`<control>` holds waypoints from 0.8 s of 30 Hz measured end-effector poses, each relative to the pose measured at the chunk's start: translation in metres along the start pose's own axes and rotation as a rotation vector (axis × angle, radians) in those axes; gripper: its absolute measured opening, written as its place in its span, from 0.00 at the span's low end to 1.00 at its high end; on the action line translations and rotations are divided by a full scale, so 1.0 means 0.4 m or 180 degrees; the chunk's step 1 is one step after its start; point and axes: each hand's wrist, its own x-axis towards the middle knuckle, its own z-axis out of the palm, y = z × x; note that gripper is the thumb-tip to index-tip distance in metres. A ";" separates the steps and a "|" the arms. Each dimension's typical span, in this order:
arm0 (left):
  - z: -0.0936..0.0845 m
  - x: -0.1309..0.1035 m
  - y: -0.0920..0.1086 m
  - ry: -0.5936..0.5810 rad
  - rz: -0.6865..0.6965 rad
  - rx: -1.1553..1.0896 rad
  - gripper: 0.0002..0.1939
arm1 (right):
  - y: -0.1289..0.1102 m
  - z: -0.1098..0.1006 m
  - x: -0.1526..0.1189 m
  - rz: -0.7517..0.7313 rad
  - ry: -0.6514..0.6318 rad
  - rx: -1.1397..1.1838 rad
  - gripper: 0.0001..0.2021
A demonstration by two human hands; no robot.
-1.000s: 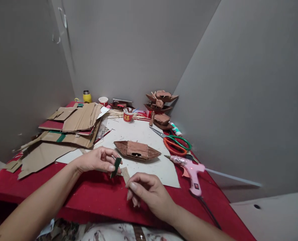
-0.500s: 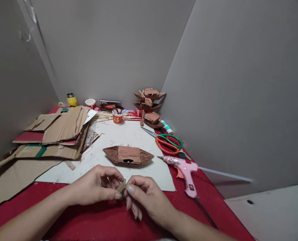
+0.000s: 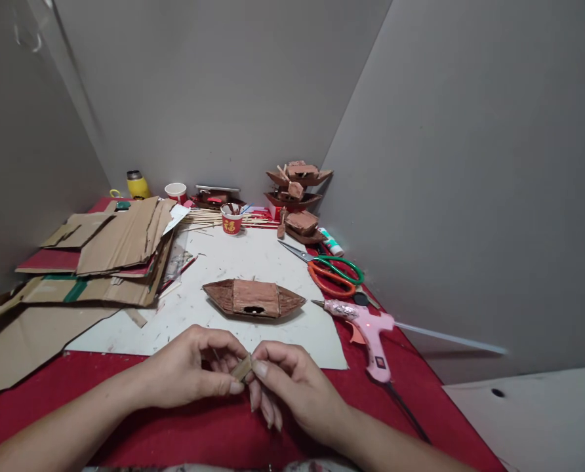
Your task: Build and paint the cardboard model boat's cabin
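Between my two hands is a small piece of brown cardboard, held over the red cloth at the table's near side. My left hand grips its left end between thumb and fingers. The thumb and forefinger of my right hand pinch its right end, while the other fingers curl below. Just beyond my hands, a brown model boat with a reddish-brown cabin rests on the white sheet. A dark opening shows in the cabin's near side.
To the right lie a pink glue gun and scissors with green and orange handles. Cardboard sheets are piled on the left. Farther back stand a red paper cup, thin sticks and more model boats.
The cardboard piece has turned slightly between my fingers, so more of its flat face shows. The whole view has shifted a little; the boat and tools stay where they lay.
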 end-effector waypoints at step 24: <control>0.053 -0.011 0.012 0.0016 0.0107 0.0094 0.14 | 0.010 0.005 -0.010 -0.1090 0.0407 -0.1360 0.07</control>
